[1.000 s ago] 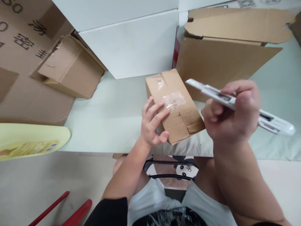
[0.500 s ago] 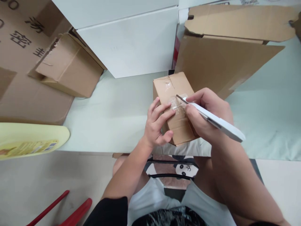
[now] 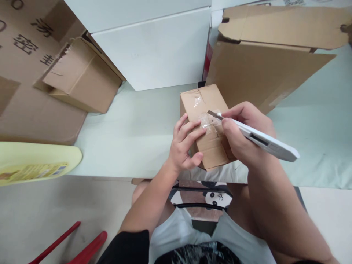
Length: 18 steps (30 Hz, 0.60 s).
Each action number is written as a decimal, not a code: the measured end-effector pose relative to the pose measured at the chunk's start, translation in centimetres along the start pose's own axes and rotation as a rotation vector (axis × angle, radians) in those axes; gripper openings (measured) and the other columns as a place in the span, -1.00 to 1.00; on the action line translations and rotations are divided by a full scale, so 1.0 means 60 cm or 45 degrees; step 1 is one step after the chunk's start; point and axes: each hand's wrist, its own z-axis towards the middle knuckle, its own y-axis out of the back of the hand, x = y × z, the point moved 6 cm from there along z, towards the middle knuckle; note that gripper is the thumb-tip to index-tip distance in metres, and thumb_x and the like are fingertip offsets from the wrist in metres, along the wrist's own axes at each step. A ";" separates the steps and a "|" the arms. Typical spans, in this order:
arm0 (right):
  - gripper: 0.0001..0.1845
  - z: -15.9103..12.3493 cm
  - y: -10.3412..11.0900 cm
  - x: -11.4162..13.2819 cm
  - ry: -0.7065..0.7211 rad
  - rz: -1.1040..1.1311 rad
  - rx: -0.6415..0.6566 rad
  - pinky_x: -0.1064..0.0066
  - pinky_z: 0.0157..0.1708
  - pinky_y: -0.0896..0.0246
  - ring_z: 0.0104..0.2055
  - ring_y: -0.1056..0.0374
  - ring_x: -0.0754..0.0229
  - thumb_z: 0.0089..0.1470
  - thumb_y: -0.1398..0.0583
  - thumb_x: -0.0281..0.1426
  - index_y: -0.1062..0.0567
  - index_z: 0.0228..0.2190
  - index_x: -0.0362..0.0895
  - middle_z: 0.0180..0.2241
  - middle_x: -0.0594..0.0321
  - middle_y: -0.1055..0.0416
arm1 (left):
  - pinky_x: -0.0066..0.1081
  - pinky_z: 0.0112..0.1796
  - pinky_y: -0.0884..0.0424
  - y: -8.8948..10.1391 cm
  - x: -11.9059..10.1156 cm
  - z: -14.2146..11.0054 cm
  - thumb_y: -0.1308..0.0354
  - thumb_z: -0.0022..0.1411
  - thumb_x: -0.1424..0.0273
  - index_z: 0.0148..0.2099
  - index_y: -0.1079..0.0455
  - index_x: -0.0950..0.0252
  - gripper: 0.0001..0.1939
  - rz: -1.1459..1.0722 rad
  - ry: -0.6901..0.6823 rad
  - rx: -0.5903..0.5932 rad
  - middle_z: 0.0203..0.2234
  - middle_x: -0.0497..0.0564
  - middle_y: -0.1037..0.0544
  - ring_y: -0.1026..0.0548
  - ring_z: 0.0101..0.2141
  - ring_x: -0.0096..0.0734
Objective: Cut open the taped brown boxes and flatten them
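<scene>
A small cardboard box [image 3: 217,145] with clear tape across its top stands near the front edge of the covered table. My left hand [image 3: 183,145] steadies it from the left, fingers spread over the top face and thumb by the near corner. In my right hand [image 3: 246,134] is a white utility knife [image 3: 271,145], gripped between thumb and fingers. Its blade is out and points left, the tip over the taped middle of the box top. Whether the tip touches the tape I cannot tell.
Behind the box stand a large white box [image 3: 154,51] and an opened cardboard carton [image 3: 247,73]. To the left are a smaller carton [image 3: 85,80], a big printed carton [image 3: 33,110] and a yellow container [image 3: 41,157]. Red legs [image 3: 90,247] show on the floor.
My right hand has shifted slightly right, and the utility knife has turned, its rear end swinging right and up. My left hand and the box stay nearly still.
</scene>
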 end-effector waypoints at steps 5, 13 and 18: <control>-0.95 0.000 0.000 -0.001 -0.004 0.015 0.020 0.37 -0.51 -0.17 -0.49 -0.32 0.23 0.08 -0.26 -0.32 -0.50 -0.38 -0.02 -0.47 0.32 -0.49 | 0.17 0.38 -0.30 0.000 0.001 0.000 0.14 0.51 -0.06 0.26 -0.40 0.21 -0.41 -0.001 0.007 -0.001 0.16 0.20 -0.55 -0.48 0.26 0.00; -0.94 0.000 0.001 0.000 0.000 0.019 0.014 0.39 -0.52 -0.18 -0.49 -0.32 0.25 0.07 -0.27 -0.31 -0.52 -0.39 -0.02 -0.48 0.33 -0.50 | 0.14 0.39 -0.29 0.000 0.000 0.001 0.15 0.52 -0.05 0.24 -0.40 0.22 -0.42 0.007 0.017 0.005 0.15 0.18 -0.55 -0.49 0.25 -0.04; -0.96 0.000 0.000 0.005 0.024 0.022 0.019 0.40 -0.53 -0.18 -0.50 -0.32 0.24 0.08 -0.26 -0.33 -0.51 -0.39 -0.02 -0.50 0.33 -0.49 | 0.15 0.38 -0.30 0.001 0.002 0.001 0.13 0.51 -0.04 0.24 -0.40 0.19 -0.45 -0.005 0.027 -0.006 0.14 0.17 -0.56 -0.51 0.22 -0.03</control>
